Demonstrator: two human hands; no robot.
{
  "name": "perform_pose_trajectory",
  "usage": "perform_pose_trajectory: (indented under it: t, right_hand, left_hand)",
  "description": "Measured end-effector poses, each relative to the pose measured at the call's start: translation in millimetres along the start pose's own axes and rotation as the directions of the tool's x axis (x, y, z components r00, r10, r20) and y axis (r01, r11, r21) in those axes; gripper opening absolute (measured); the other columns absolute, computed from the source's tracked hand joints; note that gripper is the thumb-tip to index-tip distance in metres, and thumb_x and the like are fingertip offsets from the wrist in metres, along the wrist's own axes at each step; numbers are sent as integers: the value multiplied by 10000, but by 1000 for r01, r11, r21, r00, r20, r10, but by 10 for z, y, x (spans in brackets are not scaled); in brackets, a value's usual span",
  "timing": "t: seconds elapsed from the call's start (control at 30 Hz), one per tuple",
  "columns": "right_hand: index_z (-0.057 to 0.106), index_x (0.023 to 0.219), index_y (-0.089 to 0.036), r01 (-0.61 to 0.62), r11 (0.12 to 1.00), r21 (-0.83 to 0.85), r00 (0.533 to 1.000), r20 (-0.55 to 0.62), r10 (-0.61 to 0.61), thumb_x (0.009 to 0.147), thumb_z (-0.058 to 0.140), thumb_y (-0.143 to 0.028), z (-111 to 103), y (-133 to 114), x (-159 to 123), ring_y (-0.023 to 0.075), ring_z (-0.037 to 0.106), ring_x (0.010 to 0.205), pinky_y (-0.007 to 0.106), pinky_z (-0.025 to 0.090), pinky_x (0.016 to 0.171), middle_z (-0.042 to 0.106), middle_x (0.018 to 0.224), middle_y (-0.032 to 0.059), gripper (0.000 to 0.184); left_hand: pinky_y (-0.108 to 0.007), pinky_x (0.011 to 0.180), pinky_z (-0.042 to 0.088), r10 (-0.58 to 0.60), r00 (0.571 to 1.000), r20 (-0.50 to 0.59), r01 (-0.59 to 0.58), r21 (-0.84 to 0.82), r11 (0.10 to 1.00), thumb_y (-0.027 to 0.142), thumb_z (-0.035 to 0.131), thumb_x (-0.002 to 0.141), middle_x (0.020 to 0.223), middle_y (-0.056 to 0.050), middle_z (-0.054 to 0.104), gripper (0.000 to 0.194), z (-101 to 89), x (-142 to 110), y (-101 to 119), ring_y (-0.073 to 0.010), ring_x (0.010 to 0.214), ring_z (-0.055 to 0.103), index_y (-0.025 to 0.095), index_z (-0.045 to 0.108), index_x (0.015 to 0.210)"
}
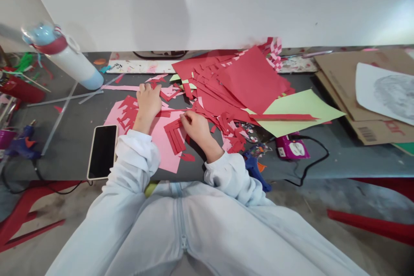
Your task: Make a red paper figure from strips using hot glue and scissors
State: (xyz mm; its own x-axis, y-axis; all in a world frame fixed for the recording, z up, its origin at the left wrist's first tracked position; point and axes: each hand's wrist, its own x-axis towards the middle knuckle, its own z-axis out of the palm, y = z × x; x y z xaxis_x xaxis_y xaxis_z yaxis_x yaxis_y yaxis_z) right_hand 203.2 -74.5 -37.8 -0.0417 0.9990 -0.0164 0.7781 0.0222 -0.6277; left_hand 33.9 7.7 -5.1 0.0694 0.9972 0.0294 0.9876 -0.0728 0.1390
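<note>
My left hand point(149, 102) rests over red paper scraps point(128, 110) and a pink paper sheet point(165, 151), its fingers slightly bent and apart, near a long pink strip point(122, 88). To its right, my right hand point(196, 127) has thumb and forefinger pinched at the end of a thin red paper strip point(171, 111). That strip runs left toward my left hand, where its other end is hidden. Below the pinch, several red strips point(174, 139) form a corner shape on the pink sheet. A heap of red paper point(220, 82) lies just beyond my right hand.
On the left are a phone point(102, 152), a bottle point(73, 62), clear glue sticks point(60, 123) and a blue glue gun point(24, 144). Another glue gun point(255, 166), a purple box point(292, 146), green paper point(291, 110) and cardboard point(346, 82) lie rightward.
</note>
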Motion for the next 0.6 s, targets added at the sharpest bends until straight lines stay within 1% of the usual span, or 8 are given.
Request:
perform_pose_trajectory:
  t: [0.1, 0.27, 0.37, 0.5, 0.57, 0.6]
  right_hand:
    - [718, 938, -215, -3, 1000, 10, 1000, 15, 3, 981, 479, -375, 0, 3, 4, 233, 697, 798, 296, 409, 679, 777, 897, 81, 290]
    - [714, 923, -202, 6, 1000, 28, 1000, 5, -6, 978, 481, -373, 7, 24, 12, 225, 682, 777, 294, 398, 673, 764, 863, 78, 294]
    - [709, 902, -199, 7, 999, 32, 1000, 8, -7, 977, 484, -378, 6, 24, 13, 215, 665, 748, 287, 380, 655, 744, 817, 66, 297]
    - [706, 884, -194, -14, 999, 33, 1000, 10, 14, 971, 497, -351, -7, 6, 15, 201, 651, 734, 276, 366, 647, 729, 793, 58, 275]
    - [704, 880, -190, -25, 999, 47, 1000, 8, 25, 966, 504, -347, -13, 1, 17, 197, 639, 722, 274, 360, 643, 717, 774, 56, 269]
    - [703, 878, -187, -28, 998, 58, 1000, 6, 27, 962, 510, -346, -15, 2, 18, 194, 629, 711, 274, 356, 640, 708, 758, 53, 264]
  left_hand:
    - [-542, 1029, 377, 8, 1000, 1, -8, 1, 1000, 150, 356, 926, 1362, -220, 552, 521, 65, 45, 5, -411, 1351, 404, 202, 606, 1380]
    - [-538, 1026, 375, 8, 1000, -6, -8, 23, 1000, 119, 365, 894, 1316, -232, 580, 479, 102, 50, 6, -400, 1323, 430, 138, 654, 1275]
    - [-536, 1021, 384, 1, 1000, -2, -1, 19, 1000, 113, 366, 881, 1281, -232, 616, 449, 50, 29, 14, -401, 1294, 463, 110, 676, 1206]
    - [-569, 1039, 381, -19, 1000, -2, 19, -22, 1000, 133, 352, 903, 1288, -234, 641, 441, -46, 20, 13, -408, 1283, 494, 114, 689, 1187]
    - [-568, 1054, 387, -35, 999, -39, 32, -85, 996, 141, 392, 896, 1292, -210, 657, 424, -92, 27, -3, -402, 1278, 518, 138, 700, 1188]
    - [-553, 1067, 393, -46, 997, -69, 36, -144, 989, 140, 419, 888, 1288, -189, 670, 415, -118, 28, -12, -386, 1268, 540, 151, 706, 1187]
